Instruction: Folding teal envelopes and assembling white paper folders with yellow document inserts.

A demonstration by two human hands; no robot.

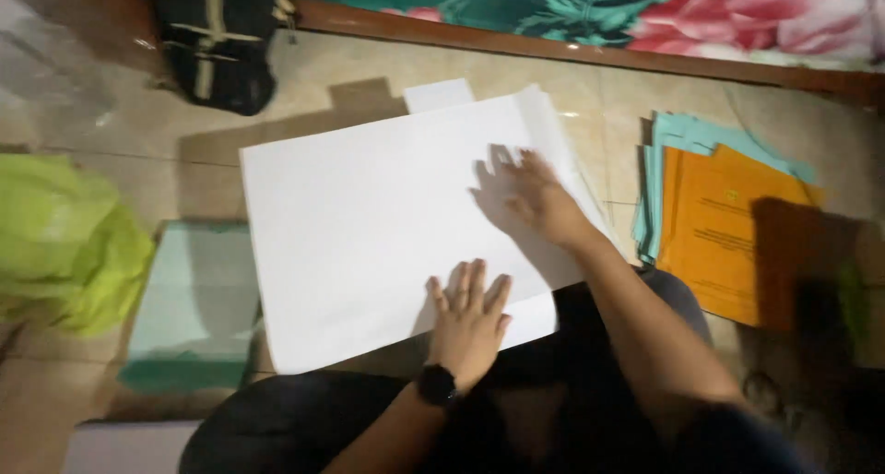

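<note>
Flat on the tiled floor [599, 105] lies a large white sheet of paper [369, 225], its near edge over the person's dark-clad lap [304, 419]; both hands press on it. Palm down, the left hand [468, 319] rests near the sheet's lower right corner, fingers spread slightly, a black watch [437, 385] on its wrist; the right hand [537, 197] lies further up by the right edge — fingers splayed, blurred, gripping nothing. Right of the sheet, well apart, sits a stack of orange and pale blue paper folders [719, 225]; to the left lie a teal flat booklet [194, 299] and a crumpled lime-green plastic bag [64, 243]; beyond, a black bag [217, 41] and a floral cloth [645, 13].
</note>
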